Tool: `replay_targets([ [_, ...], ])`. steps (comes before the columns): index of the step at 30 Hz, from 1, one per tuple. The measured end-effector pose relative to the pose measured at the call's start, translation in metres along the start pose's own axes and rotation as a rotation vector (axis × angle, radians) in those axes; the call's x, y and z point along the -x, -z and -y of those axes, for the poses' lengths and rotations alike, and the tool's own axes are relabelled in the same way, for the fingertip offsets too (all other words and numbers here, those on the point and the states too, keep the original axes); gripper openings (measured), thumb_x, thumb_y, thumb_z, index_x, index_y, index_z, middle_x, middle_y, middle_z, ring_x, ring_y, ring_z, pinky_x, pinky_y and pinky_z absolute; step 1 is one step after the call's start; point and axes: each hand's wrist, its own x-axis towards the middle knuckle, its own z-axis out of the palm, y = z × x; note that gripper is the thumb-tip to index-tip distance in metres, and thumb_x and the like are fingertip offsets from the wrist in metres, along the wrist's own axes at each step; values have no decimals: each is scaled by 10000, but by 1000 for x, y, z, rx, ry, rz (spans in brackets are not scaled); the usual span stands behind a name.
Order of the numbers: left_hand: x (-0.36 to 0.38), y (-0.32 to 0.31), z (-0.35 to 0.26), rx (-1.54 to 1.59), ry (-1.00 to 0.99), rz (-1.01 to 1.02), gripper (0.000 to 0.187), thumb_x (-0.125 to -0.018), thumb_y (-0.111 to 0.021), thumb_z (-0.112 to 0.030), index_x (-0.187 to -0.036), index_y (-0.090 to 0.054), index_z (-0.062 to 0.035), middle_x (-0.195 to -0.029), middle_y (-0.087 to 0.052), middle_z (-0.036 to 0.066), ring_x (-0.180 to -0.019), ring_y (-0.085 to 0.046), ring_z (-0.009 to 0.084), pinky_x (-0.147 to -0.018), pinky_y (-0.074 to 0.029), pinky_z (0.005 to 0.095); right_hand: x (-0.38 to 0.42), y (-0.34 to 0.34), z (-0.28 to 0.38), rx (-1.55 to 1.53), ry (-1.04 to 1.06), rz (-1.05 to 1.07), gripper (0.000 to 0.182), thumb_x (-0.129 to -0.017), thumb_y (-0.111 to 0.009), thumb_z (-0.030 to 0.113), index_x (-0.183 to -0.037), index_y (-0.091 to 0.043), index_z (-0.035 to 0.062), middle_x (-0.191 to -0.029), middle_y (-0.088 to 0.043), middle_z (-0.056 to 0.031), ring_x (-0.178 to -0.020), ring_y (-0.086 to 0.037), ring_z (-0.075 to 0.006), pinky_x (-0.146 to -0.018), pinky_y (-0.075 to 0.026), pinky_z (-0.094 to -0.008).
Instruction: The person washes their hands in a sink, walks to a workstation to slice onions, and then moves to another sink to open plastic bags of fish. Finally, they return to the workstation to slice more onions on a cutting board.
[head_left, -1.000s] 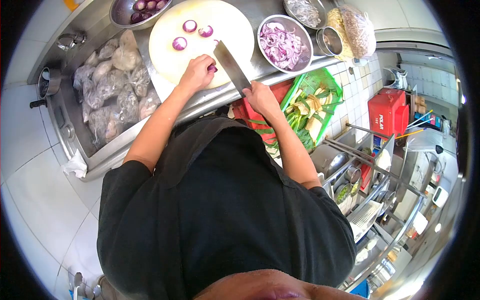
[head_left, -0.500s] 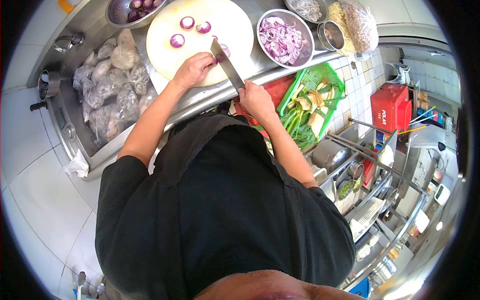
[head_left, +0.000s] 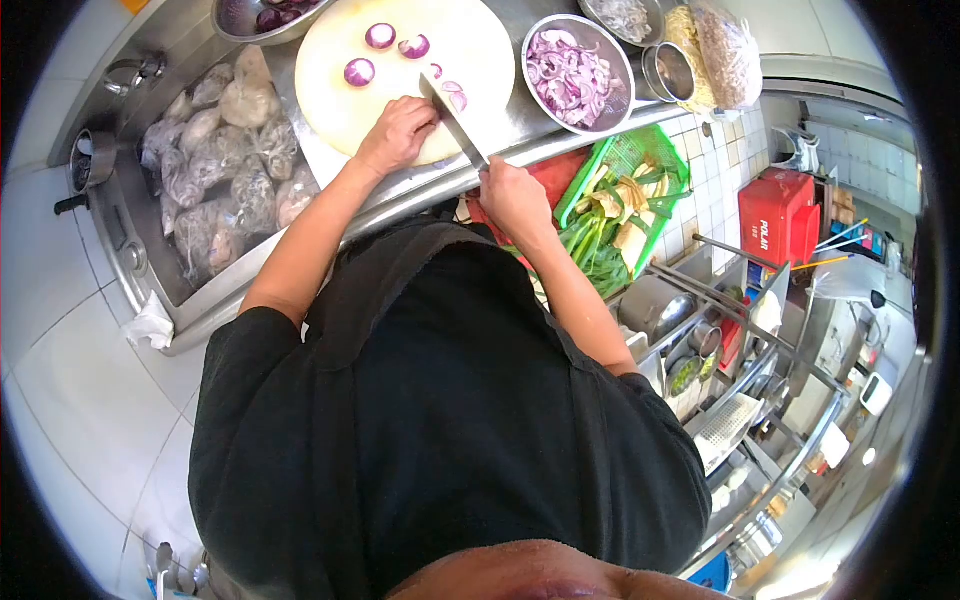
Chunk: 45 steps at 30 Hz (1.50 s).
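My right hand [head_left: 515, 200] grips the handle of a kitchen knife [head_left: 458, 125], whose long blade slants up and left over a round pale cutting board [head_left: 330, 100]. Close to the blade's left side, my left hand [head_left: 402, 135] is closed with curled fingers around a red onion piece, mostly hidden under the fingers. Cut onion slices [head_left: 455, 97] lie just right of the blade. Farther back on the board rest several peeled red onions, among them one onion [head_left: 359, 72] at the left. A perforated metal bowl [head_left: 622, 105] of sliced onion stands right of the board.
At the left, a sink [head_left: 165, 315] holds several filled plastic bags [head_left: 225, 150]. A metal bowl [head_left: 240, 38] with whole onions sits at the back left. Small steel bowls [head_left: 668, 72] and bagged noodles [head_left: 725, 60] stand back right. Below the counter is a green basket [head_left: 680, 165] of vegetables.
The knife blade has shifted slightly against the onion, and the cut slices show more plainly on its right. My left hand stays beside the blade. The whole view has tilted a little.
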Motion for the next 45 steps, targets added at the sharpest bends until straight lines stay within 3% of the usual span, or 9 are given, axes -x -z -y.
replay_targets([
  [19,7,-6,4,23,15,-97,85,-854,-707,-75,-934,-690,-53,-987,-681,94,-974,-651,286,-902,-493,396,11,7,10,-42,1,-49,221,-966,-564,198,-943,-644,-6,-810,-694,-290,-800,-697,-477,-758,-552,-583],
  [25,7,-6,2,23,14,-148,72,-841,-713,-65,-909,-688,-63,-957,-680,78,-962,-659,276,-899,-498,390,13,19,12,-23,-38,42,224,-961,-582,206,-972,-657,-4,-869,-702,-300,-860,-701,-471,-783,-556,-570],
  [32,5,0,4,57,51,-32,85,-841,-717,-63,-925,-704,-65,-1005,-700,98,-1007,-661,285,-934,-497,390,-2,8,-3,-97,-66,62,302,-961,-598,272,-1024,-660,-17,-939,-699,-307,-932,-683,-488,-840,-535,-583],
  [35,-6,25,16,-28,-27,-264,90,-814,-719,-60,-901,-698,-55,-974,-689,99,-967,-652,315,-907,-508,407,4,3,-6,-186,-23,44,323,-963,-595,288,-1031,-662,-21,-974,-696,-308,-973,-668,-491,-879,-520,-578],
  [37,-17,60,29,-194,181,-341,137,-808,-720,-63,-943,-700,-50,-1006,-684,111,-978,-637,342,-911,-514,420,8,9,2,-244,-17,196,354,-968,-598,303,-1078,-658,-28,-994,-689,-315,-1010,-655,-494,-891,-508,-578],
  [39,-11,74,51,-274,275,-250,167,-811,-708,-50,-978,-692,-48,-1027,-673,113,-987,-627,344,-897,-516,429,3,-4,-6,-249,0,203,358,-968,-603,298,-1080,-656,-38,-1002,-685,-321,-1007,-654,-499,-887,-507,-578],
  [45,4,50,26,-19,206,-202,195,-844,-700,-58,-1034,-682,-21,-1030,-655,133,-994,-639,328,-891,-524,402,-11,6,-12,-184,-38,74,348,-975,-595,283,-999,-641,-62,-950,-686,-321,-967,-663,-499,-864,-510,-583],
])
